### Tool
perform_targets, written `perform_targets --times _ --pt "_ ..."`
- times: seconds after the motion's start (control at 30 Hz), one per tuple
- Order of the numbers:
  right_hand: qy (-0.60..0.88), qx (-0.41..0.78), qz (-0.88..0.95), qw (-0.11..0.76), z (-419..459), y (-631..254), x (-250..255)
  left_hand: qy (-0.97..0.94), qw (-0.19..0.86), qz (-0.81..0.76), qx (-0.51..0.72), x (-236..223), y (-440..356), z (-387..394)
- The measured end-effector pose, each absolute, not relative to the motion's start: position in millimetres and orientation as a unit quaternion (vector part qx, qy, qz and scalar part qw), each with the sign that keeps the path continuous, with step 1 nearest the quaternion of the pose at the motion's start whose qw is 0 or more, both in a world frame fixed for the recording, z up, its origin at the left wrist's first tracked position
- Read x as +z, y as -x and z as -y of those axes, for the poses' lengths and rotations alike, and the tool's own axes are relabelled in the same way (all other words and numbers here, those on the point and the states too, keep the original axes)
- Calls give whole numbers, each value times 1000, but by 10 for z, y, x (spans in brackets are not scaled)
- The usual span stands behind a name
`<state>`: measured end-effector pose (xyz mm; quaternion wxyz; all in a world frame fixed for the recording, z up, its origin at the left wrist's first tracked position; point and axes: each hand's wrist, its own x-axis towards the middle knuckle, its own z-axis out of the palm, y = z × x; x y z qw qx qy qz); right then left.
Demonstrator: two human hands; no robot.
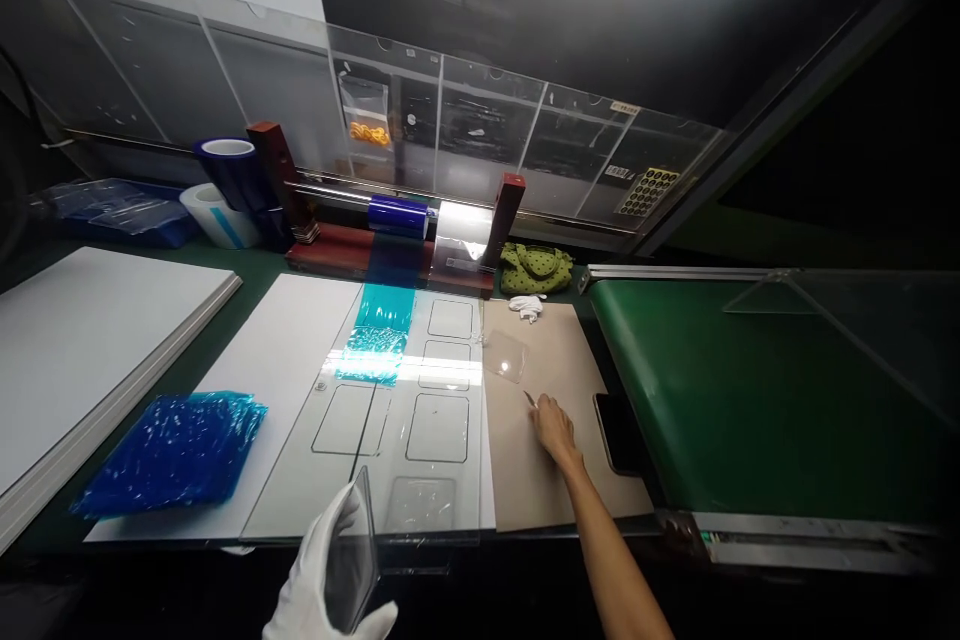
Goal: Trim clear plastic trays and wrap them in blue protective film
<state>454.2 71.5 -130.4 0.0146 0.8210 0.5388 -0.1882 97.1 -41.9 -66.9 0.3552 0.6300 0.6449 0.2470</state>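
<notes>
Yellow sticker sheet (646, 192), unreadable; white-gloved hand (311, 570)

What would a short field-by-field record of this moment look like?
left hand: white-gloved hand gripping a clear rectangular pane, tilted on edge
right hand: bare hand with a small pointed metal tool at its fingers
under right hand: flat beige sheet bearing a clear square piece
nearby: crumpled blue plastic film; blue film roll on a dark red stand; green conveyor belt
</notes>
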Motion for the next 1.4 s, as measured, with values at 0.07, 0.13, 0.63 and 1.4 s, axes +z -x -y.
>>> perform_targets --times 0.07,0.13,0.63,1.4 --pt "-820 -204 -534 0 -510 -4448 -1167 -645 357 -627 251 -545 -891 444" --pt "-798 -242 -549 -60 -249 -4245 -950 -679 338 -601 252 -421 -800 477" --pt "-472 -540 -620 -318 1309 -2088 538 -859 252 -363 257 314 -148 1020" --pt "-462 -490 -671 -309 1636 -1823 425 -900 216 -322 199 557 113 1189"
